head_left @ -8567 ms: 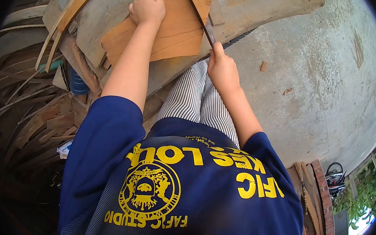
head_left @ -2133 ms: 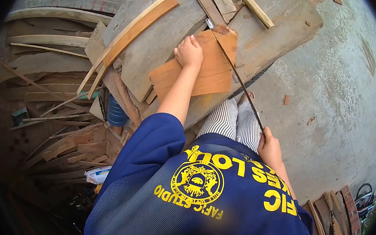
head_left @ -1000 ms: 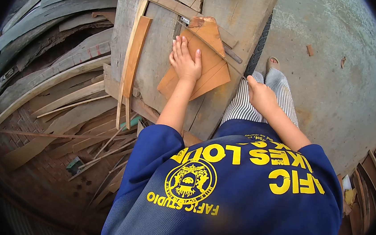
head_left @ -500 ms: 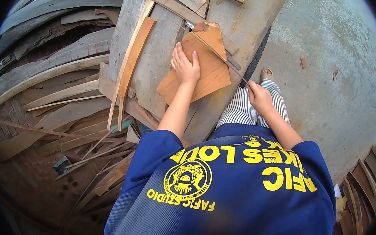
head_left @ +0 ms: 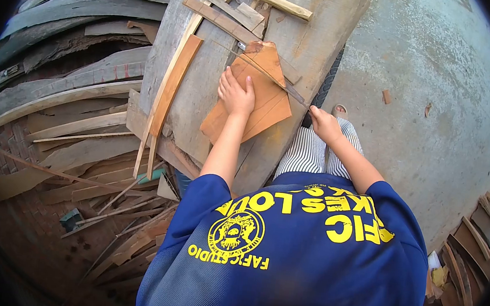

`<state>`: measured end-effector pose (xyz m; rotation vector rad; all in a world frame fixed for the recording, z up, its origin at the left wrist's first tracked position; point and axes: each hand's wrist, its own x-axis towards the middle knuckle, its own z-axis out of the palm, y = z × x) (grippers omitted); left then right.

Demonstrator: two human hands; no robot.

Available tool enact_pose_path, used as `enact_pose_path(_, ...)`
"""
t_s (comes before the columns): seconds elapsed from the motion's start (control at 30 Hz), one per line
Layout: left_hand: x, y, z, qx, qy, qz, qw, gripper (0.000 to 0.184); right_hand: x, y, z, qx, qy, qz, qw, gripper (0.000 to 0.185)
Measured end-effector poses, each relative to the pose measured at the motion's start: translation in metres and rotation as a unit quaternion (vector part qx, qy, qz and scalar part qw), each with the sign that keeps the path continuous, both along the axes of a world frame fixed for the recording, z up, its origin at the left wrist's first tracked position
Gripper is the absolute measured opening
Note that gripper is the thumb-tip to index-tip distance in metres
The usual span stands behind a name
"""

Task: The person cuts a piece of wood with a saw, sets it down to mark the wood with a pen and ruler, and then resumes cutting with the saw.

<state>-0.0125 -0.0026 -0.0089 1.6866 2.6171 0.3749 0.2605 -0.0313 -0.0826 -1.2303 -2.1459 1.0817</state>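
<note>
My left hand (head_left: pixel 238 96) lies flat on a reddish-brown wooden board (head_left: pixel 266 111), fingers together and thumb spread. The board is angular, with pencil-like lines across it and a rough, broken far end. In my right hand (head_left: pixel 325 125) is the near end of a saw (head_left: pixel 294 93), the fingers closed around its grip. Its thin blade runs diagonally across the board near that rough end, seen almost edge-on. Whether the teeth are inside a cut is hard to make out. Under the board is a weathered grey plank bench (head_left: pixel 200 94).
A hammer (head_left: pixel 278 3) with a wooden handle lies at the bench's far end, near wood offcuts (head_left: pixel 234 9). Long curved strips (head_left: pixel 175 85) lie along the left side. Stacked boards (head_left: pixel 87 25) fill the left; concrete floor (head_left: pixel 418 104) spreads right, with small wood chips.
The view has shifted, bringing the hammer's head into sight. My right hand and the saw have moved slightly forward relative to the board. The left hand stays on the board.
</note>
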Motion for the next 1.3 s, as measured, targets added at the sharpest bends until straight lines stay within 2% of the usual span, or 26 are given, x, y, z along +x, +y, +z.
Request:
enact_pose_path(0.1,-0.002,0.004,0.000,0.015,0.010,0.026,0.999,0.065,0.009,0.005,0.033,-0.015,-0.011,0.012,1.000,0.014)
enact_pose_path(0.17,-0.003,0.013,0.002,-0.004,-0.008,0.062,0.998,0.062,0.011,0.012,0.067,-0.088,-0.046,0.028,0.995,0.014)
enact_pose_path(0.23,-0.007,0.014,-0.003,0.010,0.003,0.053,0.999,0.060,0.007,0.017,0.105,-0.135,-0.050,0.012,0.990,0.014)
enact_pose_path(0.3,-0.007,0.015,-0.003,0.023,0.010,0.045,0.999,0.059,0.001,0.021,0.140,-0.142,-0.109,0.023,0.984,0.014)
enact_pose_path(0.37,-0.007,0.016,0.001,0.018,0.028,0.054,0.998,0.063,0.001,0.029,0.177,-0.139,-0.109,0.009,0.984,0.012)
enact_pose_path(0.43,-0.010,0.020,0.010,0.019,0.023,0.059,0.998,0.065,0.006,0.035,0.192,-0.121,-0.022,-0.020,0.992,0.010)
enact_pose_path(0.5,-0.016,0.023,0.020,0.019,0.018,0.062,0.998,0.067,0.014,0.041,0.204,-0.110,-0.003,-0.037,0.993,0.010)
enact_pose_path(0.53,-0.022,0.024,0.026,-0.022,0.012,0.047,0.999,0.067,0.021,0.045,0.210,-0.124,0.011,-0.071,0.990,0.010)
enact_pose_path(0.57,-0.026,0.024,0.031,-0.063,0.007,0.031,0.998,0.067,0.027,0.047,0.213,-0.139,0.026,-0.104,0.984,0.010)
enact_pose_path(0.63,-0.029,0.023,0.045,-0.042,0.020,0.021,0.999,0.064,0.044,0.051,0.210,-0.139,0.017,-0.130,0.982,0.010)
enact_pose_path(0.7,-0.032,0.019,0.058,-0.030,-0.061,-0.027,0.997,0.058,0.064,0.053,0.203,-0.146,-0.004,-0.182,0.972,0.011)
enact_pose_path(0.8,-0.006,0.011,0.096,-0.037,-0.060,-0.061,0.996,0.050,0.092,0.045,0.184,-0.166,-0.001,-0.231,0.959,0.011)
enact_pose_path(0.9,0.023,-0.010,0.103,-0.009,-0.057,-0.094,0.994,0.042,0.114,0.034,0.173,-0.188,-0.025,-0.252,0.949,0.012)
enact_pose_path(0.93,0.035,-0.019,0.103,0.005,-0.044,-0.107,0.993,0.035,0.120,0.029,0.167,-0.180,-0.007,-0.257,0.950,0.012)
enact_pose_path(1.07,0.085,-0.044,0.094,0.019,-0.004,-0.113,0.993,0.025,0.128,0.017,0.178,-0.184,-0.056,-0.236,0.953,0.012)
enact_pose_path(1.3,0.116,-0.058,0.079,0.031,0.011,-0.125,0.992,0.024,0.125,0.014,0.198,-0.166,-0.088,-0.141,0.972,0.012)
